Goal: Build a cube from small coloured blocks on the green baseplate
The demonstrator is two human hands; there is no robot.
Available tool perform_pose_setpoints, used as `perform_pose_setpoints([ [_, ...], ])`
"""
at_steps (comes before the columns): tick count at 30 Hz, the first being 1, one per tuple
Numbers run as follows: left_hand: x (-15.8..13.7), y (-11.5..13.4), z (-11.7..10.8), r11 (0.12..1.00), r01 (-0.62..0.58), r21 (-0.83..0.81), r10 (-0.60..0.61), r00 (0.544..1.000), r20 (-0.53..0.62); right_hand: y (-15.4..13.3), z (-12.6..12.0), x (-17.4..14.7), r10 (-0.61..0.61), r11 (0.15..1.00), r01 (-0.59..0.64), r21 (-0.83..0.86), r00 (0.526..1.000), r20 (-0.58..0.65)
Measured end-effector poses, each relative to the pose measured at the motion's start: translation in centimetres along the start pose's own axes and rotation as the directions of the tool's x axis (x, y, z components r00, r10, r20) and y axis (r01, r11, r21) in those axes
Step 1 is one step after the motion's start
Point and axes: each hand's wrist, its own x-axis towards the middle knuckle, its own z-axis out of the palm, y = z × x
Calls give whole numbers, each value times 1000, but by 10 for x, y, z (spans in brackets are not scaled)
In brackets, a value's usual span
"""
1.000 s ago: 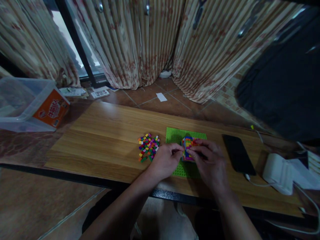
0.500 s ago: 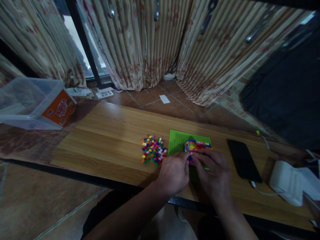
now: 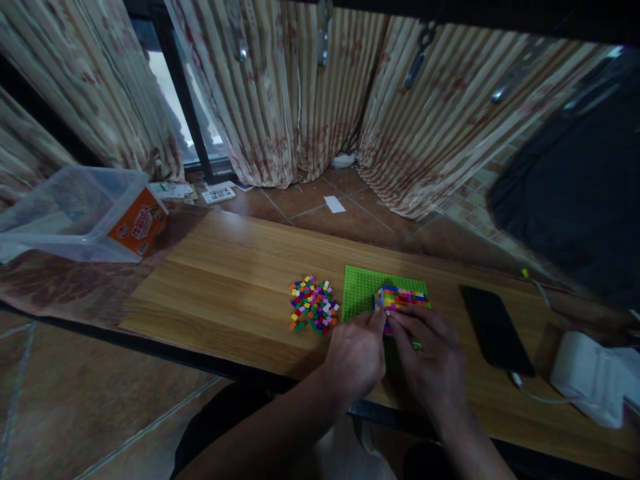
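A block structure (image 3: 400, 295) of small multicoloured toy bricks stands on a green studded baseplate (image 3: 358, 285). My left hand (image 3: 356, 355) is closed at its near left corner, with the index finger and thumb against the bricks. Touching the near side, my right hand (image 3: 434, 348) pinches with thumb and index finger; a tiny pale brick (image 3: 388, 313) shows at the fingertips. Both hands hide the structure's front and the plate's near part. Left of the plate, a loose pile of small bricks (image 3: 314, 304) in mixed colours lies on the wooden table (image 3: 215, 287).
To the right lie a black phone (image 3: 496, 330) with a white cable and a white boxy device (image 3: 587, 379). A clear plastic bin (image 3: 75, 230) with an orange label stands at the far left. Striped curtains (image 3: 280, 100) hang beyond the table, and papers (image 3: 219, 193) lie near them.
The whole view has shifted slightly, so everything sits a little lower and further right. Both hands stay at the structure's near left corner, with only slight finger movement.
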Motion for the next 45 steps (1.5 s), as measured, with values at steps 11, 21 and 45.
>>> perform_pose_setpoints([
  [11,25,-52,-45,941,279,192,-215,931,-296,-10,-8,6,38,998,-34,44,993,-111],
  [21,40,-54,-35,847,356,394,-278,930,-242,-10,-14,6,42,994,-30,101,993,-112],
  [45,20,-10,-16,780,-130,-612,18,982,-186,-14,-14,10,140,912,-146,383,989,44],
])
